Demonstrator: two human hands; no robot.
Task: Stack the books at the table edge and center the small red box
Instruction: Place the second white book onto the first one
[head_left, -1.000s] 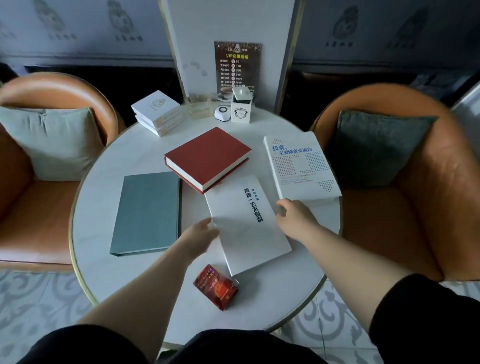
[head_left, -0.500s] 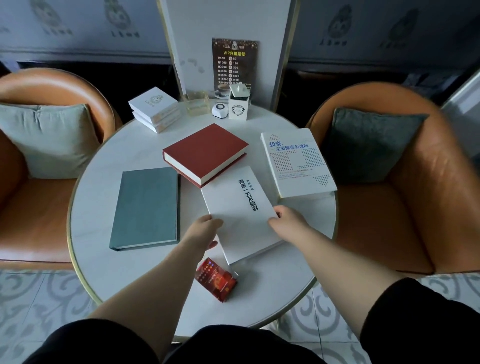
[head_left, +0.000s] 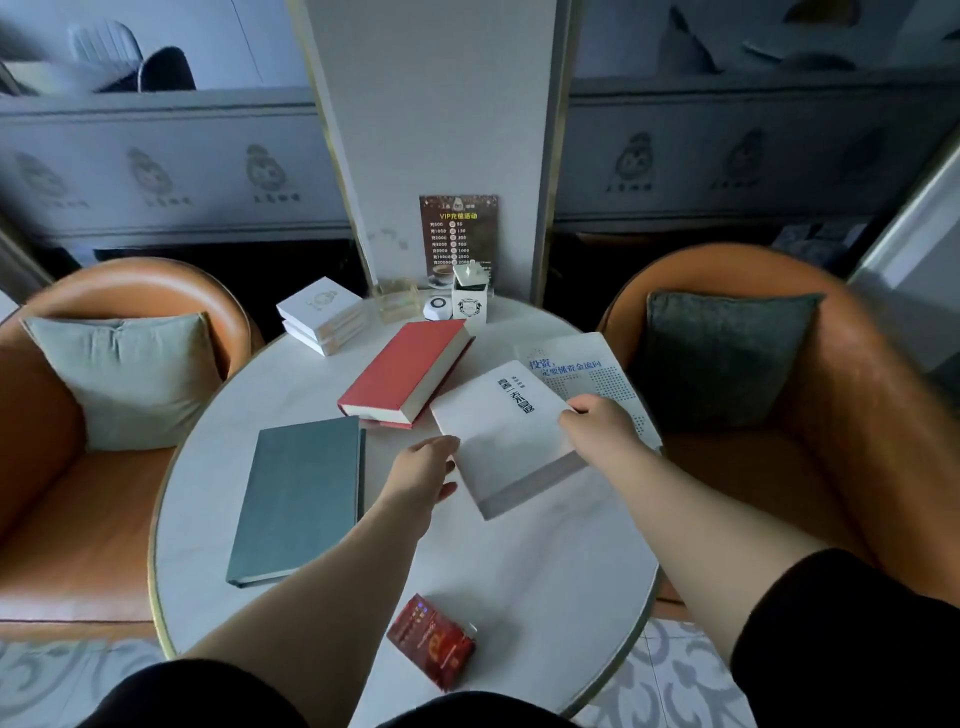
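Observation:
A plain white book (head_left: 506, 434) is lifted off the round white table (head_left: 545, 561), tilted, its far corner over the dotted white book (head_left: 597, 371) at the right edge. My right hand (head_left: 597, 426) grips its right side and my left hand (head_left: 423, 470) holds its left edge. A red hardcover (head_left: 410, 369) lies just behind it in the middle. To the left lies a teal book (head_left: 301, 496), flat. The small red box (head_left: 431, 642) rests near the front edge, below my left forearm.
Two stacked white boxes (head_left: 322, 314), a clear holder (head_left: 397, 299), a round white puck (head_left: 436, 307), a small white carton (head_left: 470, 299) and a dark menu card (head_left: 457, 236) stand at the back. Orange armchairs with cushions (head_left: 132, 374) (head_left: 722, 353) flank the table.
Both hands have raised the plain white book from the table and carried it back and right, so it now overlaps the dotted white book. The camera has tilted up.

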